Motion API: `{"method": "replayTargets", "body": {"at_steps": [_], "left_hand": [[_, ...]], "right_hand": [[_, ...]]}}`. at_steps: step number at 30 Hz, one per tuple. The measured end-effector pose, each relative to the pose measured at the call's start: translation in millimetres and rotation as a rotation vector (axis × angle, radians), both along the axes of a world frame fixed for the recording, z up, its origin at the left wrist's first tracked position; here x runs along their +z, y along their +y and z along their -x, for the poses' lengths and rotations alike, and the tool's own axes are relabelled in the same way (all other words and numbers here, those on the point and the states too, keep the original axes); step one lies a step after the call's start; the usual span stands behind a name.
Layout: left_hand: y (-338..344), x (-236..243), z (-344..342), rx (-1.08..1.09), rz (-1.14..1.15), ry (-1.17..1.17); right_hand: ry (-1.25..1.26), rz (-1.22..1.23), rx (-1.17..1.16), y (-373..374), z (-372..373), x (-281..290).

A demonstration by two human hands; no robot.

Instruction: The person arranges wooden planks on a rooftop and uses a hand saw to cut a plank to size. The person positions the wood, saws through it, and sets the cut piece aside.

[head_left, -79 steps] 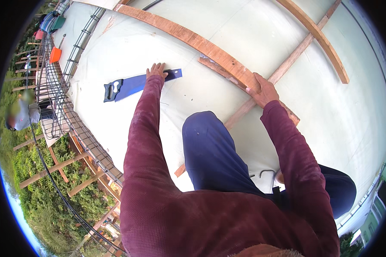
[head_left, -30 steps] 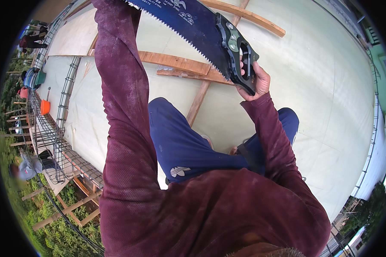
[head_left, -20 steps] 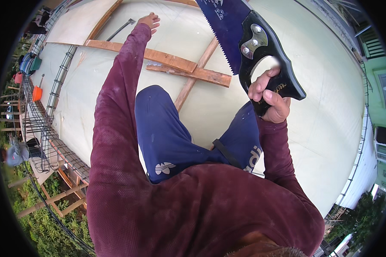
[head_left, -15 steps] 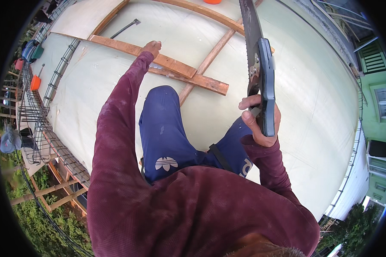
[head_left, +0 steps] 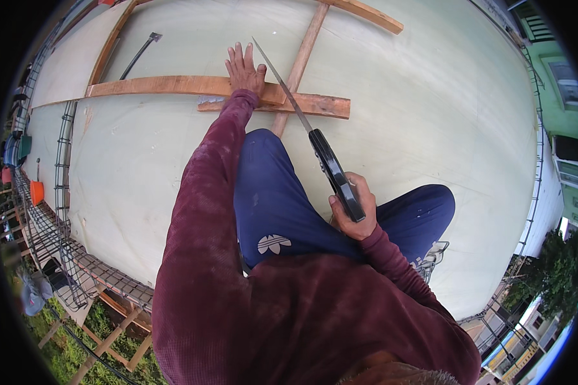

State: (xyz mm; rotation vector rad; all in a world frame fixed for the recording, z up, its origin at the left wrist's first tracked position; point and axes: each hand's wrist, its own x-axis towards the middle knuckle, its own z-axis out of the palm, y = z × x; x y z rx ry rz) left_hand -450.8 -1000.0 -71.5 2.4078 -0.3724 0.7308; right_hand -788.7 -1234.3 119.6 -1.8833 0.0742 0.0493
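Left hand [head_left: 245, 72]: grip splayed wide on plank [head_left: 173, 85] near right end. Right hand [head_left: 357, 208]: grip wrapped round saw handle [head_left: 332, 167].

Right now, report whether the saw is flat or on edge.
On edge: the saw in the right hand shows its blade as a thin strip.

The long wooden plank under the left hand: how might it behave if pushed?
The long wooden plank looks solid, so probably stiff. Its flat sides make rolling unlikely. It might slide or rock, since its right end appears to rest on the shorter board.
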Motion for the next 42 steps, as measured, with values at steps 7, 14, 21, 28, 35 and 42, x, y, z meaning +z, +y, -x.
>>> {"method": "replayTargets", "body": {"at_steps": [7, 14, 21, 28, 35, 42], "left_hand": [[-0.8, -11.7, 1.3, 0.018, 0.008, 0.138], [-0.2, -12.9, -1.3, 0.025, -0.014, 0.195], [0.3, -22.4, -1.6, 0.092, 0.064, -0.015], [9.9, -0.2, 22.8, -0.025, -0.080, 0.294], [11.8, 1.4, 27.4, -0.066, -0.201, 0.441], [-7.9, 14.4, 40.9, 0.160, -0.163, 0.508]], "right_hand": [[-0.020, 0.047, 0.011, 10.5, 6.6, -14.7], [0.148, 0.071, 0.055, 8.8, 13.8, -14.8], [0.141, 0.090, 0.048, 1.7, 11.0, -12.7], [0.145, 0.027, 0.016, -0.2, 11.8, -8.3], [0.108, 0.043, 0.037, -4.1, 12.1, -20.3], [0.074, 0.093, 0.038, -7.7, 11.7, -28.1]]}}
